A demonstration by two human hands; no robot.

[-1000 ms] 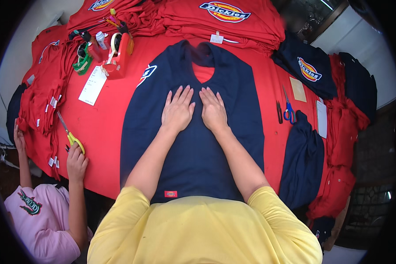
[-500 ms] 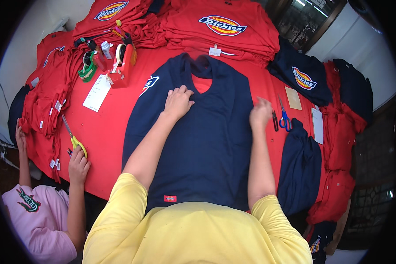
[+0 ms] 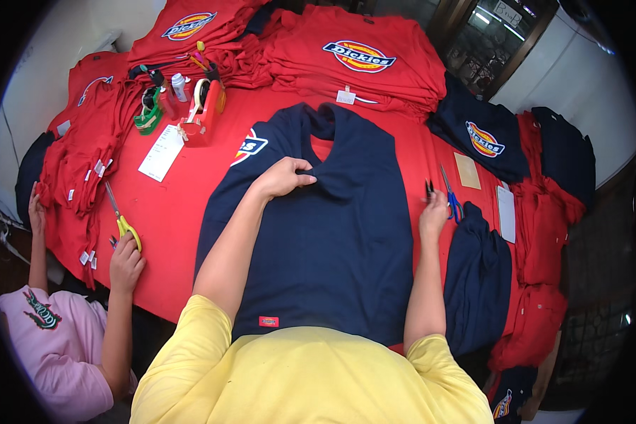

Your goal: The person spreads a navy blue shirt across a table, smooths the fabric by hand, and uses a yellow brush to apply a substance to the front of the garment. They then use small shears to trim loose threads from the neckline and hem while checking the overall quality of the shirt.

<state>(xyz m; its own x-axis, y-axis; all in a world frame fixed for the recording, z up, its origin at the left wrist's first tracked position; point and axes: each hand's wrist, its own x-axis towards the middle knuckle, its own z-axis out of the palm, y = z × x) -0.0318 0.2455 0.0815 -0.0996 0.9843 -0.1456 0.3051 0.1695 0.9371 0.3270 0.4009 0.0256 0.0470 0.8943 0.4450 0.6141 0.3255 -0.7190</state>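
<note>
A navy shirt (image 3: 332,240) lies flat, back up, on the red table (image 3: 169,226) in front of me. My left hand (image 3: 284,177) pinches a fold of its fabric near the collar. My right hand (image 3: 433,212) rests on the table just past the shirt's right edge, fingertips on a small dark tool (image 3: 429,189), beside blue-handled scissors (image 3: 451,196). Whether the fingers have closed on the tool cannot be told.
Stacks of folded red shirts (image 3: 360,60) fill the far and left table edges; navy shirts (image 3: 480,283) pile at the right. A red tape dispenser (image 3: 203,113), bottles and a white paper (image 3: 161,152) sit at far left. Another person's hand (image 3: 126,261) holds yellow scissors (image 3: 124,222).
Both hands left the middle of the navy shirt. The left moved up to the collar and pinched the cloth; the right swept right to the tool by the blue scissors.
</note>
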